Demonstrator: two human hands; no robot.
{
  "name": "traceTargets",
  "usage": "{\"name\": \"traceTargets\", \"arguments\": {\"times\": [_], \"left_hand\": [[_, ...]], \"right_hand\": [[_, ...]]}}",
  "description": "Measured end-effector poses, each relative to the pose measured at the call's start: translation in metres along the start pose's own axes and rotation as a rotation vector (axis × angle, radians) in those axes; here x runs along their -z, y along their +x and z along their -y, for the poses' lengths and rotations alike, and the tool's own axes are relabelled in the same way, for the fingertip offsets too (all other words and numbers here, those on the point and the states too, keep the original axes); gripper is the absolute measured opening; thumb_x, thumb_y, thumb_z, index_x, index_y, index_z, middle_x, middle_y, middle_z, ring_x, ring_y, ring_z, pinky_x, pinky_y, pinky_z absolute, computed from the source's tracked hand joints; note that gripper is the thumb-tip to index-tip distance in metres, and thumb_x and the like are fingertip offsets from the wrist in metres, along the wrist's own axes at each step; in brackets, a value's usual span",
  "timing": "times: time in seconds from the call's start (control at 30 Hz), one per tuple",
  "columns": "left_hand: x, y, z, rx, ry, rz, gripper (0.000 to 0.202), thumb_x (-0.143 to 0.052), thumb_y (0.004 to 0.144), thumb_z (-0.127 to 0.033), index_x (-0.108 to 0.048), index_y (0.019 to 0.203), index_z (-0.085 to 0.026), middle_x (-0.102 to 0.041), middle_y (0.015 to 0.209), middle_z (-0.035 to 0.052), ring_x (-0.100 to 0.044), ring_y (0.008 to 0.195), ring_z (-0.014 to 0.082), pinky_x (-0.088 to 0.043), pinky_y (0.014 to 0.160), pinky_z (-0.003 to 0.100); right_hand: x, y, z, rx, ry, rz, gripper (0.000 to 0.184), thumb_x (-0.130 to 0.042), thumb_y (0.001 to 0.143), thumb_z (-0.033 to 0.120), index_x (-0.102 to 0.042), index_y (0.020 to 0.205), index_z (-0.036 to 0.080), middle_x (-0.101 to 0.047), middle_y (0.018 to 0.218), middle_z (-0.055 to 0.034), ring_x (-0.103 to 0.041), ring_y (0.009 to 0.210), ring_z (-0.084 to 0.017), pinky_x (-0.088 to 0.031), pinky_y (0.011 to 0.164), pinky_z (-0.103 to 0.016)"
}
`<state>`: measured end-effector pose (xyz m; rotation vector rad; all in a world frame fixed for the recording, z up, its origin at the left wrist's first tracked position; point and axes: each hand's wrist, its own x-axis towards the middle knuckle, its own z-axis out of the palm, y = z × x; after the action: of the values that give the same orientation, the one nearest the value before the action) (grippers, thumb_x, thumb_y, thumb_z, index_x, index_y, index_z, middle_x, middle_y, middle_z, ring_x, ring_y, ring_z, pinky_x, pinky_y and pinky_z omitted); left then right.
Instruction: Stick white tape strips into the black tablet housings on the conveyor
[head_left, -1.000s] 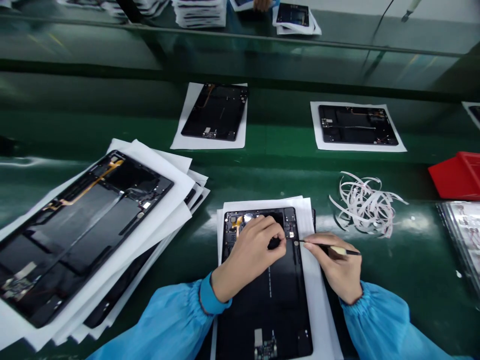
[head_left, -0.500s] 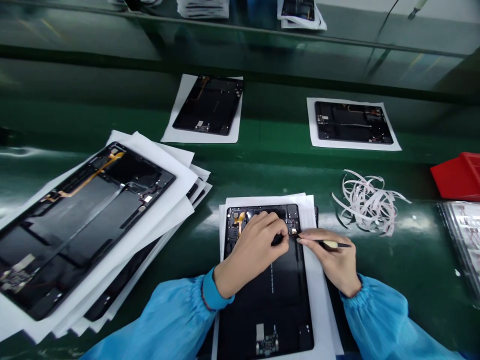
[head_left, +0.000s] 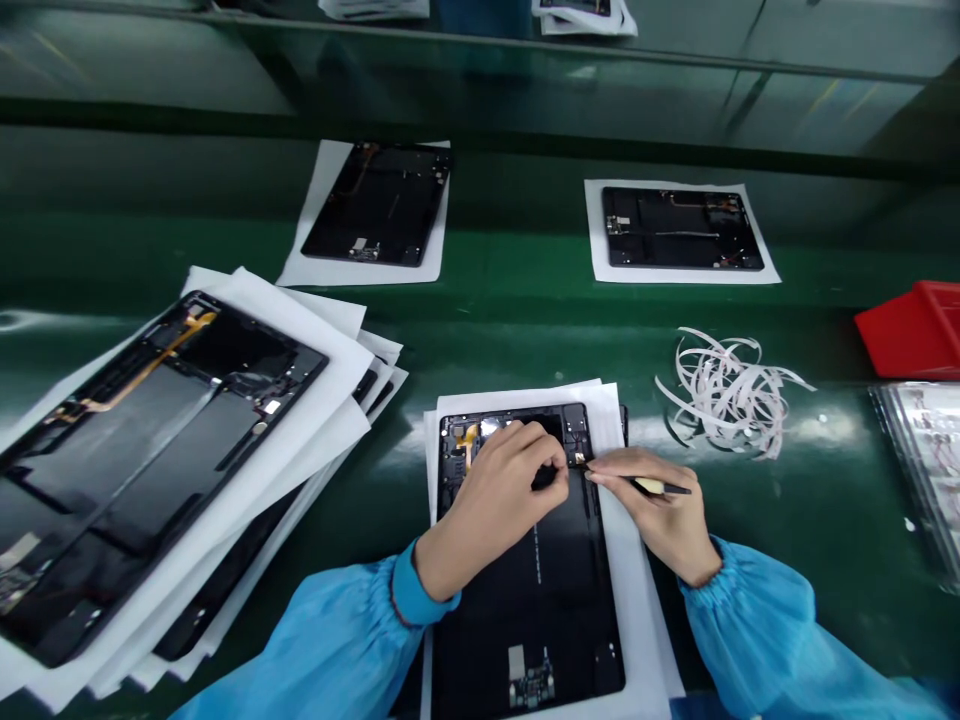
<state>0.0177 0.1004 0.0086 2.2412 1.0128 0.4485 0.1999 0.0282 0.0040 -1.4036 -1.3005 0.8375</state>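
Observation:
An open tablet housing [head_left: 559,600] lies on white sheets in front of me, its inner parts facing up. My left hand [head_left: 502,490] reaches over its upper part, thumb and forefinger curled together in a pinch. Whatever sits between those fingertips is too small or hidden to make out. At the housing's upper right edge, my right hand [head_left: 652,510] grips a slim dark tool with a pale yellow section [head_left: 651,486], held like a pen. Its tip is by a small gold-coloured part near the edge. An orange flex cable [head_left: 469,447] shows partly beside my left hand.
To the left is a stack of tablet housings [head_left: 150,440] interleaved with white sheets. Two more housings, one left [head_left: 379,205] and one right [head_left: 679,228], lie farther back. On the right are curled white strips [head_left: 731,390], a red bin [head_left: 911,330] and clear trays [head_left: 926,465].
The whole view has shifted a little, so things appear slightly farther left. Both hands keep nearly the same pose at the housing's upper right part.

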Motion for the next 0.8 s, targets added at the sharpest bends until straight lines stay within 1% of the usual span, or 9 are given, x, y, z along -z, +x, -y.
{"name": "traceTargets", "arguments": {"times": [0.07,0.23,0.37,0.47,0.63,0.67,0.7,0.77,0.8], "left_hand": [[0.001,0.0,-0.001,0.004,-0.003,0.006,0.013,-0.057,0.082,-0.008,-0.056,0.075,-0.019,-0.057,0.078,-0.0008,-0.052,0.075,0.0177,-0.039,0.073,0.033],[0.001,-0.001,-0.002,0.01,-0.005,0.013,0.013,-0.056,0.083,-0.009,-0.055,0.076,-0.02,-0.056,0.079,-0.0009,-0.051,0.076,0.0179,-0.038,0.073,0.033],[0.0,-0.001,-0.004,0.016,-0.012,0.018,0.013,-0.056,0.086,-0.011,-0.054,0.076,-0.02,-0.056,0.08,-0.0007,-0.051,0.078,0.0183,-0.039,0.075,0.033],[0.001,-0.001,-0.004,0.026,-0.023,0.029,0.013,-0.058,0.087,-0.013,-0.053,0.077,-0.02,-0.055,0.08,-0.0009,-0.051,0.077,0.018,-0.039,0.075,0.033],[0.006,0.0,-0.004,0.037,-0.051,0.048,0.011,-0.063,0.084,-0.013,-0.055,0.088,-0.02,-0.055,0.081,-0.0014,-0.054,0.079,0.0182,-0.041,0.075,0.033],[0.007,0.0,-0.004,0.032,-0.06,0.054,0.011,-0.062,0.085,-0.012,-0.055,0.088,-0.02,-0.056,0.083,-0.0012,-0.054,0.08,0.0181,-0.042,0.076,0.033],[0.008,0.001,-0.004,0.024,-0.069,0.06,0.011,-0.061,0.085,-0.011,-0.056,0.087,-0.02,-0.057,0.084,-0.001,-0.055,0.082,0.018,-0.042,0.077,0.033],[0.009,0.002,-0.003,0.004,-0.085,0.071,0.012,-0.059,0.085,-0.008,-0.058,0.084,-0.02,-0.059,0.087,-0.0005,-0.057,0.085,0.0179,-0.044,0.078,0.033],[0.009,0.003,-0.002,-0.007,-0.089,0.075,0.013,-0.058,0.085,-0.007,-0.059,0.083,-0.02,-0.06,0.089,-0.0001,-0.057,0.086,0.0179,-0.044,0.079,0.033]], "right_hand": [[0.003,-0.001,-0.001,0.003,-0.011,-0.003,0.012,-0.074,0.081,0.012,-0.077,0.083,0.023,-0.079,0.083,-0.0007,-0.075,0.08,-0.018,-0.06,0.077,-0.029],[0.008,-0.005,-0.004,-0.005,-0.061,-0.062,0.012,-0.075,0.08,0.012,-0.077,0.082,0.024,-0.078,0.082,-0.0001,-0.075,0.078,-0.017,-0.06,0.074,-0.026],[0.008,-0.006,-0.005,0.001,-0.051,-0.063,0.011,-0.077,0.079,0.012,-0.077,0.08,0.023,-0.078,0.08,-0.0004,-0.074,0.076,-0.017,-0.06,0.073,-0.027],[0.009,-0.005,-0.006,-0.006,-0.064,-0.087,0.009,-0.077,0.078,0.014,-0.077,0.08,0.023,-0.078,0.079,-0.0004,-0.074,0.074,-0.018,-0.06,0.07,-0.028],[0.013,-0.004,-0.006,0.01,-0.092,-0.171,0.002,-0.076,0.081,0.021,-0.076,0.081,0.023,-0.076,0.079,-0.0017,-0.072,0.075,-0.019,-0.059,0.071,-0.032],[0.014,-0.004,-0.005,0.016,-0.074,-0.186,0.005,-0.073,0.084,0.025,-0.075,0.082,0.023,-0.076,0.079,-0.0024,-0.072,0.076,-0.02,-0.058,0.073,-0.034],[0.014,-0.004,-0.003,0.024,-0.037,-0.198,0.014,-0.066,0.09,0.031,-0.075,0.083,0.023,-0.076,0.08,-0.0034,-0.072,0.079,-0.021,-0.058,0.075,-0.036],[0.015,-0.004,0.003,0.045,0.082,-0.24,0.036,-0.046,0.101,0.039,-0.074,0.085,0.023,-0.075,0.082,-0.005,-0.071,0.083,-0.022,-0.056,0.079,-0.04],[0.015,-0.003,0.008,0.05,0.136,-0.267,0.042,-0.038,0.103,0.04,-0.073,0.086,0.023,-0.075,0.083,-0.0052,-0.071,0.085,-0.022,-0.055,0.08,-0.042]]}}
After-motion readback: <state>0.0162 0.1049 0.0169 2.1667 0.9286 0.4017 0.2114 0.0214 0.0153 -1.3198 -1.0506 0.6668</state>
